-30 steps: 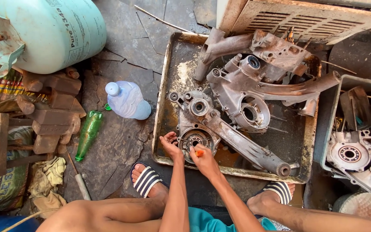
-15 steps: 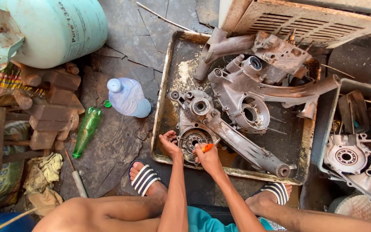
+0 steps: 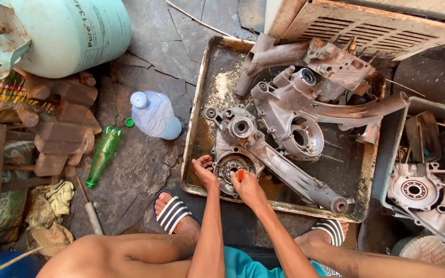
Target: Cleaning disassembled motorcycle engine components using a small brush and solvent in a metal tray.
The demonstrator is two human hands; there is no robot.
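Grey, greasy metal fills my head view: an engine crankcase half (image 3: 243, 154) lies in a rusty metal tray (image 3: 198, 154), low in the middle of the frame. I think I am cleaning its round bearing hole (image 3: 231, 167). My right hand (image 3: 247, 186) is closed on a small orange tool (image 3: 240, 175), right at the hole's edge. My left hand (image 3: 203, 172) is half open, fingers resting on the case's left rim, holding nothing. Next, I judge, calls for small, careful strokes inside the hole.
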